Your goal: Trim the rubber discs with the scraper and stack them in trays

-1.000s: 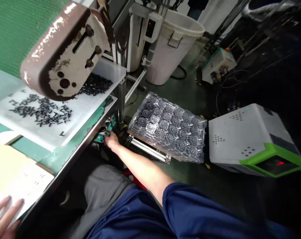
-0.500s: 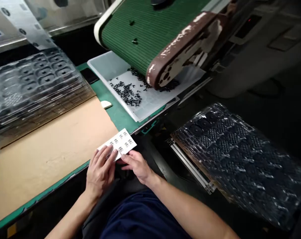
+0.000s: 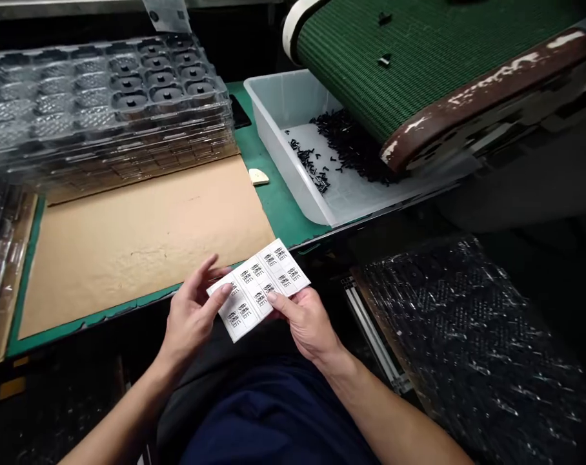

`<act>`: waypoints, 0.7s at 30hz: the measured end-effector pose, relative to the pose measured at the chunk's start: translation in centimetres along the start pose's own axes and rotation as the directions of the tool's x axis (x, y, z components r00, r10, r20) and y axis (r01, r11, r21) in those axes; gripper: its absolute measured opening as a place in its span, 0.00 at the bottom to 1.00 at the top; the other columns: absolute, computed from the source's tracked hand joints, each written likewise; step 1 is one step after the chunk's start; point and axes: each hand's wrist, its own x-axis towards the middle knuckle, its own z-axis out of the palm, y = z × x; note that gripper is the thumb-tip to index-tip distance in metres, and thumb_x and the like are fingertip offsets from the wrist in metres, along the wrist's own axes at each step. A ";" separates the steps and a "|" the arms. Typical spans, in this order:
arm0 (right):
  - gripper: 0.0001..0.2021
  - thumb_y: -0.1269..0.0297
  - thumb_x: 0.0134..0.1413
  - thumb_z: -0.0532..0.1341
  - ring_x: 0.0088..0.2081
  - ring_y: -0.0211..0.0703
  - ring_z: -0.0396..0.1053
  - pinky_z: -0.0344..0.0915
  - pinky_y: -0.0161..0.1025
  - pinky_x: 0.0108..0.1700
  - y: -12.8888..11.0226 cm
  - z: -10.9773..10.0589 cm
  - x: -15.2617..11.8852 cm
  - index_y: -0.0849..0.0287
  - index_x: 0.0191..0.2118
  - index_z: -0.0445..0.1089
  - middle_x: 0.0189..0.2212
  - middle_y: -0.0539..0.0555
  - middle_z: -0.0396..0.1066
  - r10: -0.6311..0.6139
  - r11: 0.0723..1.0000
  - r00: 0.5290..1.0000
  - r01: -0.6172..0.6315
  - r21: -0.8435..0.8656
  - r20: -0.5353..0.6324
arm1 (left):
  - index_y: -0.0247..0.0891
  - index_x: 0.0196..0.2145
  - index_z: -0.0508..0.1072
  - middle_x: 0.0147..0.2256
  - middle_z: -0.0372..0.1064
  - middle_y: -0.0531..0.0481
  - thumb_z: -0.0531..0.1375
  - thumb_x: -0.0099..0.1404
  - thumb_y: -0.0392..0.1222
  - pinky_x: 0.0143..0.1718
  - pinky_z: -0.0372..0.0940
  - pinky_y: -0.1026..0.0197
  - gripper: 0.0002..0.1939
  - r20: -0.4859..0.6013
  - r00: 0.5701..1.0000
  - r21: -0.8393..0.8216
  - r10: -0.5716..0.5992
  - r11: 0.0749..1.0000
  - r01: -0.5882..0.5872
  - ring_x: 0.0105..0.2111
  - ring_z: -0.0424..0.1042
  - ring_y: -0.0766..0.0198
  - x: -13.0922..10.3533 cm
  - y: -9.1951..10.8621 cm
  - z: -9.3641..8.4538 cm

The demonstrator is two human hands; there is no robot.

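A white label sheet [image 3: 254, 284], printed with repeated black characters in a grid, is held tilted over my lap, close to the table's front edge. My right hand [image 3: 307, 320] grips its right lower edge, thumb on the printed face and fingers underneath. At its left end my left hand [image 3: 193, 310] has the thumb on the face. The left index finger sticks out past the sheet, and the other left fingers are partly hidden behind it.
Brown cardboard [image 3: 152, 239] covers part of the green table [image 3: 273, 187], with stacked clear plastic trays [image 3: 104, 110] behind. A green conveyor belt [image 3: 394, 71] overhangs a translucent bin [image 3: 293, 174] of small black parts. More plastic trays [image 3: 472, 336] stand lower right. A small cream piece [image 3: 259, 176] lies near the bin.
My left hand has shifted from lying across the sheet's face to its left end, thumb on top. The sheet now shows more of its face. The view has turned left.
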 end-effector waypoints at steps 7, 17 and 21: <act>0.23 0.51 0.49 0.76 0.41 0.54 0.80 0.77 0.42 0.36 -1.0 0.1 0.0 0.57 0.49 0.79 0.47 0.59 0.82 0.076 0.997 0.996 -0.075 -0.036 0.035 | 0.37 0.46 0.82 0.44 0.82 0.42 0.76 0.56 0.50 0.42 0.73 0.62 0.23 0.161 0.970 -0.189 -0.181 0.959 0.210 0.42 0.79 0.56 0.5 1.7 0.7; 0.42 0.28 0.50 0.63 0.49 0.57 0.78 0.76 0.50 0.46 -4.5 -3.5 -1.0 0.57 0.60 0.73 0.54 0.64 0.77 0.185 0.983 0.957 -0.182 -0.033 0.225 | 0.40 0.44 0.83 0.41 0.82 0.45 0.75 0.58 0.45 0.38 0.73 0.63 0.16 0.381 0.890 -0.213 -0.252 0.912 0.349 0.38 0.79 0.59 0.4 2.8 -1.3; 0.37 0.48 0.46 0.75 0.49 0.53 0.79 0.75 0.48 0.51 -5.1 -3.5 -0.7 0.56 0.61 0.72 0.51 0.60 0.79 0.271 0.961 0.945 -0.256 -0.101 0.181 | 0.40 0.43 0.83 0.37 0.81 0.46 0.73 0.61 0.46 0.34 0.73 0.64 0.14 0.501 0.834 -0.099 -0.232 0.942 0.322 0.33 0.78 0.60 0.2 3.5 -1.6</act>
